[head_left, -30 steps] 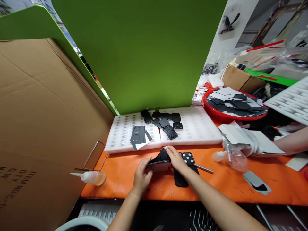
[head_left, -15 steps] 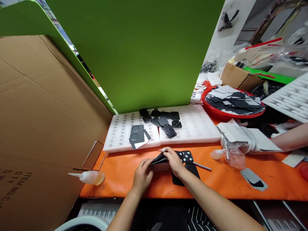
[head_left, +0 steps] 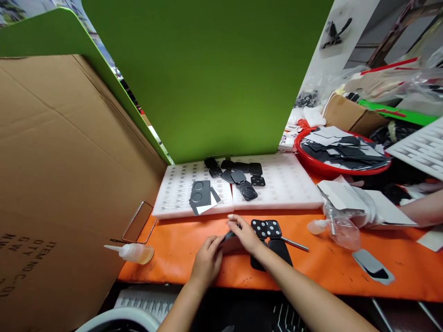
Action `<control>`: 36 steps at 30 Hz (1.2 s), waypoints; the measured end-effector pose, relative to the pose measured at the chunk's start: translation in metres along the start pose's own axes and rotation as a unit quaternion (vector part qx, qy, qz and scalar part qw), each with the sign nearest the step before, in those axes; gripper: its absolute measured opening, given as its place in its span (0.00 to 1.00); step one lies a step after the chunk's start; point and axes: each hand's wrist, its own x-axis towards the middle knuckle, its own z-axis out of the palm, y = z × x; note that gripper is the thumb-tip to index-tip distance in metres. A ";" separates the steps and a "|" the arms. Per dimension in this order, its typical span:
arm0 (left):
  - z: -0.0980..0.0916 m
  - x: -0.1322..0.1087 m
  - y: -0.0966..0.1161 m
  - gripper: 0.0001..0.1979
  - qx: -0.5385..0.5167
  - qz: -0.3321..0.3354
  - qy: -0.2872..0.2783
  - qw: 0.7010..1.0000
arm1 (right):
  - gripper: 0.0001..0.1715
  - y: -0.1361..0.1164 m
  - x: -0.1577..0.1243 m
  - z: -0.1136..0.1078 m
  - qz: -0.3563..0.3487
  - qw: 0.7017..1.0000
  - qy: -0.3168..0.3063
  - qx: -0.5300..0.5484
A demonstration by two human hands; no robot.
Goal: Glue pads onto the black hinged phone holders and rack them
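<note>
Above the orange table cover (head_left: 173, 258), my left hand (head_left: 206, 262) and my right hand (head_left: 245, 236) pinch a thin, dark flat piece (head_left: 229, 235) between them. Most of it is hidden behind my fingers, so its exact kind does not show. Just right of my right hand lie black pieces with white dots (head_left: 266, 228). Black rounded-square pieces (head_left: 281, 251) lie below them, partly under my right forearm. A thin metal rod (head_left: 295, 244) sticks out to the right from beside these pieces.
White foam trays (head_left: 277, 199) behind my hands carry small black pieces and a dark card (head_left: 201, 193). Nozzle bottles (head_left: 136, 253) lie left and right. A red basin (head_left: 342, 173) holds cut sheets. At right is another person's arm (head_left: 425, 207); cardboard (head_left: 69, 184) stands left.
My right hand has moved off the dotted pieces, which now show more fully. The dark piece has tilted and shows less between my hands. The whole view has shifted slightly.
</note>
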 end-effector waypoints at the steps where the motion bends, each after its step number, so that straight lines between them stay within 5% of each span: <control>1: 0.001 0.001 -0.001 0.22 -0.011 0.006 0.007 1.000 | 0.17 0.004 0.000 0.002 0.009 1.000 -0.011 0.022; 4: 0.006 0.003 -0.004 0.21 -0.047 -0.001 0.049 0.998 | 0.18 0.009 -0.003 0.006 0.010 0.998 0.052 0.040; 7: 0.012 0.002 -0.010 0.21 -0.096 -0.105 0.091 0.986 | 0.17 0.010 -0.002 0.007 0.009 0.995 0.101 0.023; 11: 0.023 0.000 -0.016 0.20 -0.163 -0.247 0.133 0.946 | 0.21 0.009 0.001 0.015 -0.003 0.998 0.058 0.028; 17: 0.028 0.012 -0.021 0.22 -0.190 -0.306 0.183 0.915 | 0.26 0.011 -0.002 0.014 -0.029 0.998 0.032 0.041; 21: 0.036 0.039 -0.030 0.21 -0.236 -0.311 0.198 0.899 | 0.34 0.020 0.006 -0.008 -0.046 0.996 0.009 -0.076; 26: 0.053 0.062 -0.038 0.19 -0.260 -0.303 0.174 0.900 | 0.21 0.026 0.028 -0.021 -0.023 0.983 0.050 -0.177; 32: 0.052 0.049 -0.043 0.21 -0.214 -0.315 0.196 0.903 | 0.15 0.001 0.028 -0.029 -0.041 0.968 0.057 -0.240; 36: 0.051 0.030 -0.026 0.20 -0.081 -0.260 0.214 0.938 | 0.16 -0.031 0.009 -0.071 -0.077 0.963 0.063 -0.251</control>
